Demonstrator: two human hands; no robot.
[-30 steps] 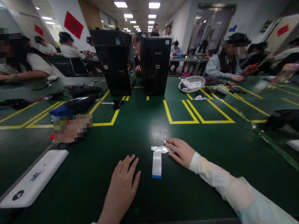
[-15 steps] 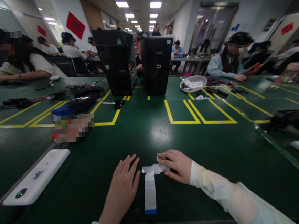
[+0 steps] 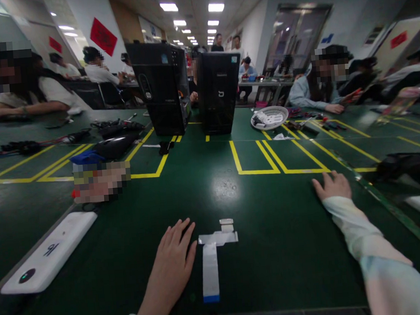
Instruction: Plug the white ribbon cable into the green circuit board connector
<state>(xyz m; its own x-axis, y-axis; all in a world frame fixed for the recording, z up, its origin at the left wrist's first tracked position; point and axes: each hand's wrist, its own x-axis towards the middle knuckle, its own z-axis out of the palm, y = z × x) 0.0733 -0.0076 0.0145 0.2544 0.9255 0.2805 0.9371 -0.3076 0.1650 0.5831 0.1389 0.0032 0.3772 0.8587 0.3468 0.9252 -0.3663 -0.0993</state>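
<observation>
White ribbon cable (image 3: pixel 211 266) laid flat on table (image 3: pixel 282 249) | left hand (image 3: pixel 173 265) at 9 o'clock, grip flat, empty | right hand (image 3: pixel 332 186) at 2 o'clock, grip spread, empty | nothing picked up yet.

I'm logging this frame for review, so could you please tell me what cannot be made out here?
Head view only:
- Pixelated block hides the items beneath it.
- Contents of the white basket: too small.
- Dark object at right: blurred by the lens edge.
- Small piece beyond the ribbon cable: too small to identify.
</observation>
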